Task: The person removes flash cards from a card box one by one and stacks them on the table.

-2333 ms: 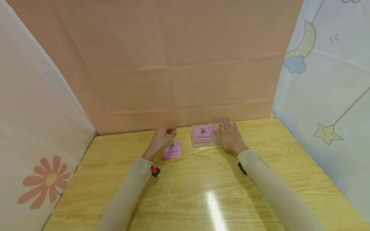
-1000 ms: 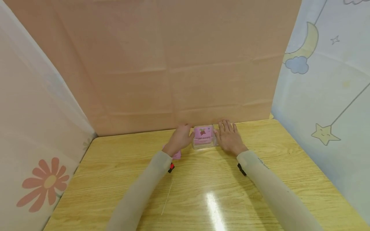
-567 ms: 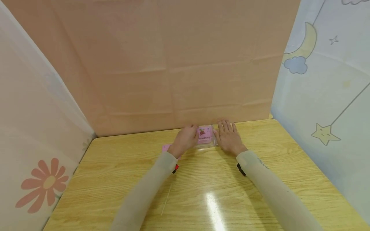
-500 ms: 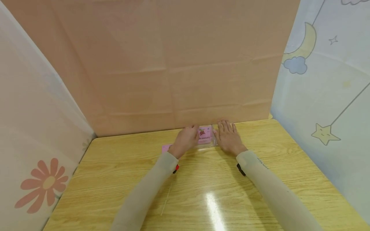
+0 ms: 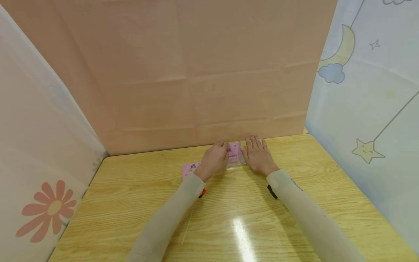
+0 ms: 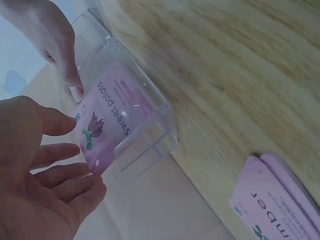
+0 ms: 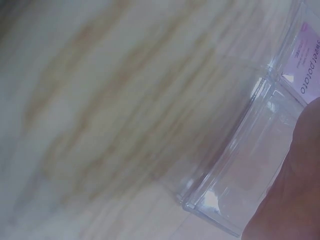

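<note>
A clear plastic box [image 5: 234,166] stands near the table's back edge, with a pink sweet potato card [image 6: 112,112] inside it. My left hand [image 5: 213,161] covers the left part of the box in the head view. In the left wrist view its fingers [image 6: 65,177] bend loosely beside the card's edge, and I see no grip on it. My right hand [image 5: 259,158] lies flat with straight fingers at the box's right side, its thumb against the clear wall. A small stack of pink cucumber cards [image 5: 190,168] lies on the table, partly hidden by my left wrist.
The wooden table [image 5: 131,203] meets a plain peach cloth [image 5: 193,80] directly behind the box. Patterned cloths rise at both sides, with a flower on the left and a star [image 5: 368,150] on the right. A thin pale line marks the tabletop in front of the left sleeve.
My left hand has moved right, from beside the cucumber cards to over the left part of the clear box, and now hides some of the sweet potato card. My right hand has stayed put.
</note>
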The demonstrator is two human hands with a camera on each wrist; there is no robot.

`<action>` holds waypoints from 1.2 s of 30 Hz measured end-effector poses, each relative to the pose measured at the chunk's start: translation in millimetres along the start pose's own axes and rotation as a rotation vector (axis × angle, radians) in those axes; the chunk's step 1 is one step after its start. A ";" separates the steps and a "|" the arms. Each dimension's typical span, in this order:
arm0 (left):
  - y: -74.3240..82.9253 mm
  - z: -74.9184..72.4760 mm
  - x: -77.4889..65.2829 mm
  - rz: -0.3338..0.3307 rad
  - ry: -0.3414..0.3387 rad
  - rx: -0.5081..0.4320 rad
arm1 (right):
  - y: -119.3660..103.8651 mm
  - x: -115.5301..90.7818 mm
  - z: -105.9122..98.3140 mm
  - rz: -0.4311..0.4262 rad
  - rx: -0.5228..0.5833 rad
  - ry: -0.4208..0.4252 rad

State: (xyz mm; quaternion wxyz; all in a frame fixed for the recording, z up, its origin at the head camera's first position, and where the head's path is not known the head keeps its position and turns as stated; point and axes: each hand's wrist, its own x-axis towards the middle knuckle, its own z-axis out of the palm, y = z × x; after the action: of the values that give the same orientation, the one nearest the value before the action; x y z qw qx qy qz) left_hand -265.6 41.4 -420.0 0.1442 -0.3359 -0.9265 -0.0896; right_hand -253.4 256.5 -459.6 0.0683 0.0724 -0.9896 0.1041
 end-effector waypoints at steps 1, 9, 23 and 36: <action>0.2 1.1 0.2 0.003 0.004 0.011 | -0.4 -0.1 -0.3 0.001 0.003 -0.006; 3.0 6.3 -1.0 0.018 -0.018 0.048 | -2.5 0.1 -0.9 0.016 0.000 -0.031; 6.2 10.2 -0.4 0.013 0.008 0.087 | 0.1 1.2 0.5 0.007 -0.001 -0.012; 13.2 14.4 -5.6 0.037 -0.030 0.247 | 0.5 1.5 -1.7 0.011 -0.003 -0.018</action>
State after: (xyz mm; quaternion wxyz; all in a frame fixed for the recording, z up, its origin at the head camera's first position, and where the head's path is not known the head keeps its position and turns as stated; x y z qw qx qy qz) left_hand -255.9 51.9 -434.5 0.1722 -0.3341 -0.9261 0.0329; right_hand -254.8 257.1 -457.8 0.0590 0.0680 -0.9907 0.1024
